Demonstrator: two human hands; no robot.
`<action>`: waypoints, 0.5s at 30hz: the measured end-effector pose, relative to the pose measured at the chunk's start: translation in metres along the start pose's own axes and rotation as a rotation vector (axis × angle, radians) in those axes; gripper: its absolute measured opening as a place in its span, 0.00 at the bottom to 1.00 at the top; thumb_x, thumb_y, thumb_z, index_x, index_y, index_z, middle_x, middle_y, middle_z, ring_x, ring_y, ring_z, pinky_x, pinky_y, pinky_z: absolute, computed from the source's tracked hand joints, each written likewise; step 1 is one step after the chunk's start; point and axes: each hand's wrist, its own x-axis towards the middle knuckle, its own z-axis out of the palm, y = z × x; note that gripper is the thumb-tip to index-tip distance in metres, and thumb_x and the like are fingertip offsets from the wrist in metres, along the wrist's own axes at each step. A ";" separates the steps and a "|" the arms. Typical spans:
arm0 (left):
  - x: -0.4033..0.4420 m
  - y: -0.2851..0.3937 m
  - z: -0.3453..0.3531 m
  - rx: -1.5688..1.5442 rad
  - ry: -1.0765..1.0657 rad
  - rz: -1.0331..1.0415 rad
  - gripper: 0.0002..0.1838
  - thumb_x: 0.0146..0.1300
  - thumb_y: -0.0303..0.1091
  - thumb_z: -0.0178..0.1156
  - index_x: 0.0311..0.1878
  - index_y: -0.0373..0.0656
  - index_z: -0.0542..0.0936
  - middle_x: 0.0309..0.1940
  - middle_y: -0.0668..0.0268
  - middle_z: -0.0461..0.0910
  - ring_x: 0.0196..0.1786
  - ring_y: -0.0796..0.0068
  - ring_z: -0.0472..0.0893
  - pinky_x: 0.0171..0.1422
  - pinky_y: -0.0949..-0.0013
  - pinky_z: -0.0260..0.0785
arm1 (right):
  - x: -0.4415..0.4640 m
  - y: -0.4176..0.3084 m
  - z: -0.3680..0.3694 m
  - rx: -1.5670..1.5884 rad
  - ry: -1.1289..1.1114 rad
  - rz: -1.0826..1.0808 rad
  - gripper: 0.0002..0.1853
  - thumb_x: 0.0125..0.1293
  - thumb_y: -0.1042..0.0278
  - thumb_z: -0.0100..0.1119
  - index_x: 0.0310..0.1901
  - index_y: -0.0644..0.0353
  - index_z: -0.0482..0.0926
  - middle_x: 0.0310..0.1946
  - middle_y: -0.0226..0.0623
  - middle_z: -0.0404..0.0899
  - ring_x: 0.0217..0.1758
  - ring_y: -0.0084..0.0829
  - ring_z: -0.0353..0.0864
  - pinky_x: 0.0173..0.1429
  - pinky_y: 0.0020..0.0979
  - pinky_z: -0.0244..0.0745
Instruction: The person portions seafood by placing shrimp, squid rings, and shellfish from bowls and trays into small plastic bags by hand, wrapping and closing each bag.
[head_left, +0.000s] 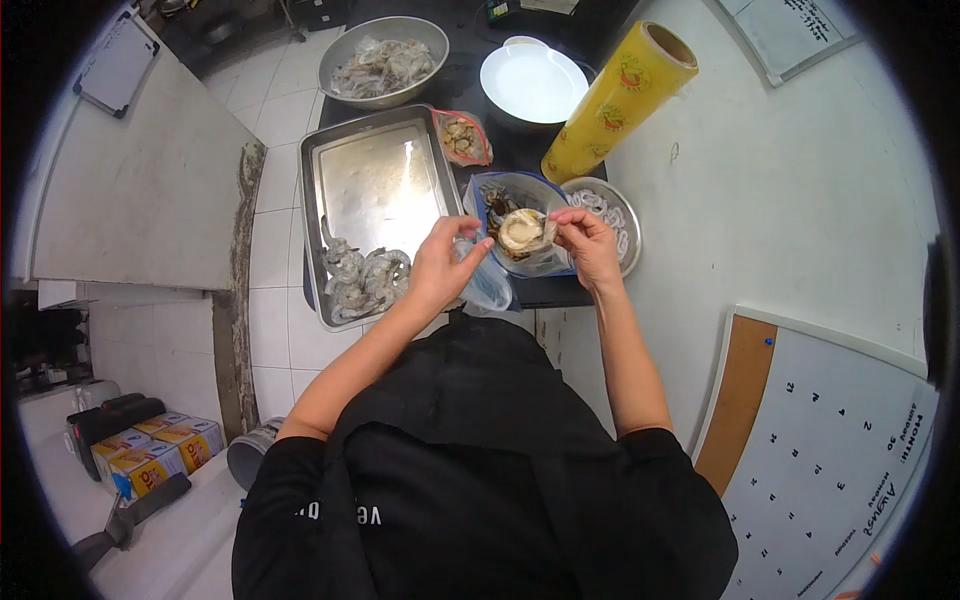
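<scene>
Between my hands is a pale half-shell scallop (521, 231), held up over an open zip bag (545, 183) of dark-shelled mussels (497, 203). My right hand (590, 245) is closed in a pinch at the scallop's right edge. My left hand (448, 265) has thumb and fingers apart beside the bag; clear bluish plastic (487, 284) lies just under it, and whether they touch is unclear. Left of that hand, grey peeled shrimp (367, 280) lie in the near end of a metal tray (375, 170).
A smaller red-edged bag (463, 137) of shellfish rests by the tray. Behind are a metal bowl (385, 98) of bagged seafood and a white bowl (533, 80). A yellow cling-film roll (618, 95) stands at right, above a bowl (632, 235) of squid rings (600, 208). A wall borders the right side.
</scene>
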 end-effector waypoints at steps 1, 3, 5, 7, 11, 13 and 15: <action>0.002 0.004 -0.004 -0.057 -0.144 -0.155 0.20 0.58 0.42 0.65 0.46 0.36 0.77 0.36 0.60 0.78 0.31 0.72 0.74 0.37 0.68 0.67 | 0.000 0.000 0.000 0.057 0.006 0.015 0.03 0.65 0.77 0.54 0.36 0.60 0.77 0.43 0.34 0.78 0.41 0.21 0.76 0.46 0.26 0.74; 0.004 0.003 -0.003 -0.112 -0.287 -0.308 0.22 0.58 0.40 0.66 0.50 0.34 0.77 0.37 0.61 0.80 0.33 0.79 0.74 0.40 0.73 0.67 | -0.001 0.000 0.003 0.116 0.013 0.028 0.03 0.65 0.77 0.54 0.37 0.59 0.77 0.43 0.34 0.78 0.41 0.22 0.76 0.46 0.27 0.74; 0.008 -0.006 0.005 -0.264 -0.369 -0.381 0.23 0.58 0.42 0.65 0.52 0.36 0.78 0.35 0.60 0.83 0.36 0.78 0.78 0.42 0.74 0.69 | -0.002 -0.003 0.006 0.228 -0.021 0.010 0.03 0.65 0.78 0.54 0.37 0.59 0.77 0.44 0.34 0.77 0.42 0.23 0.77 0.48 0.28 0.74; 0.010 -0.004 0.006 -0.376 -0.411 -0.510 0.23 0.59 0.40 0.65 0.53 0.35 0.77 0.37 0.61 0.83 0.38 0.79 0.78 0.44 0.75 0.69 | -0.003 -0.004 0.007 0.244 -0.054 0.008 0.03 0.64 0.77 0.55 0.38 0.60 0.77 0.44 0.34 0.77 0.44 0.24 0.76 0.49 0.28 0.74; 0.010 -0.006 0.008 -0.629 -0.455 -0.624 0.20 0.61 0.32 0.64 0.53 0.32 0.76 0.39 0.63 0.83 0.41 0.80 0.79 0.47 0.78 0.69 | -0.003 -0.003 0.012 0.228 -0.087 0.023 0.06 0.63 0.75 0.57 0.41 0.60 0.78 0.46 0.34 0.77 0.46 0.25 0.76 0.51 0.29 0.73; 0.008 -0.008 0.010 -0.661 -0.426 -0.629 0.20 0.61 0.31 0.64 0.54 0.32 0.75 0.40 0.64 0.82 0.41 0.81 0.78 0.46 0.78 0.68 | -0.004 -0.008 0.016 0.215 -0.107 0.063 0.08 0.63 0.74 0.58 0.45 0.60 0.78 0.47 0.34 0.77 0.47 0.25 0.76 0.52 0.29 0.72; 0.008 -0.006 0.009 -0.694 -0.400 -0.634 0.21 0.60 0.30 0.63 0.55 0.32 0.75 0.40 0.65 0.82 0.40 0.82 0.78 0.46 0.78 0.68 | -0.006 -0.021 0.025 0.202 -0.123 0.102 0.11 0.63 0.72 0.58 0.48 0.60 0.78 0.48 0.34 0.77 0.47 0.25 0.76 0.52 0.29 0.72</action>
